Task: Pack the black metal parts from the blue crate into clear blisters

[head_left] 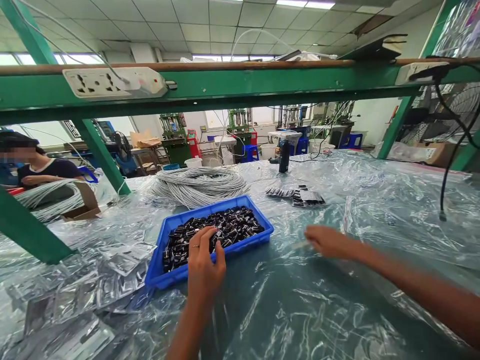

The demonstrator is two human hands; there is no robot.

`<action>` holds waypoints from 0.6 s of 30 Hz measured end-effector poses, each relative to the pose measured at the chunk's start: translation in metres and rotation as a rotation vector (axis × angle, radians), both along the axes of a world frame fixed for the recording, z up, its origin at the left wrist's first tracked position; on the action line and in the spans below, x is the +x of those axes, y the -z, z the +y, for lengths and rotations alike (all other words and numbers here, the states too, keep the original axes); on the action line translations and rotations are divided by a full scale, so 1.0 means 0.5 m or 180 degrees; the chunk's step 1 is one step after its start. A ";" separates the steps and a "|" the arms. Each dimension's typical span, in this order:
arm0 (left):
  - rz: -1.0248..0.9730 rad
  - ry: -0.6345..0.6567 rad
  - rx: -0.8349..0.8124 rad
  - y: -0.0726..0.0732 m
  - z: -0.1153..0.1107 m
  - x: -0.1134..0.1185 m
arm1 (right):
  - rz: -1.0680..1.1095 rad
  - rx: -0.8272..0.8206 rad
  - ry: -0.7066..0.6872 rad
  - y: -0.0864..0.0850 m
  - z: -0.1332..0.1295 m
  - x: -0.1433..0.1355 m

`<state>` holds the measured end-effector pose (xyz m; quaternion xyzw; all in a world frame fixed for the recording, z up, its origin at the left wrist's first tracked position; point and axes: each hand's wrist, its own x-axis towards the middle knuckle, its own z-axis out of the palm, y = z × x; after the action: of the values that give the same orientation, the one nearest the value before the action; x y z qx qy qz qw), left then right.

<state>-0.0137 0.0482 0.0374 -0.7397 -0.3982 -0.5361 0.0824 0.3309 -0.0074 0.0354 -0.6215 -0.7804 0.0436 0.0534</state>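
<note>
My left hand (pixel 205 260) reaches over the near rim of a blue plastic tray (pixel 176 279). Its thumb and fingers are curved and apart, with the fingertips at the small black parts (pixel 228 222) heaped inside. A ring shows on one finger. Off to the right of the tray, my right hand (pixel 326 241) is closed above the plastic-covered table and blurred by motion. A faint pale sliver shows by its fingertips; what it is I cannot make out. Beyond that hand lie small rows of black parts (pixel 307 198) with silvery pieces.
Flat clear plastic packets (pixel 75 300) spread over the table's left. A coil of grey cable (pixel 202 185) lies behind the tray, with a dark bottle (pixel 284 156) further back. A green shelf beam (pixel 240 82) with power strips (pixel 112 82) crosses overhead. Another person (pixel 45 162) sits at left.
</note>
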 end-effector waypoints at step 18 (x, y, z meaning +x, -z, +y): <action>0.0641 0.0671 -0.1021 0.018 -0.040 0.040 | 0.0173 0.0060 0.0704 -0.014 0.132 0.140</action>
<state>0.0062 0.0284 0.0282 -0.8308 -0.3886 -0.3949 -0.0536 0.4007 0.0587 0.0426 -0.7018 -0.7057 0.0469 0.0849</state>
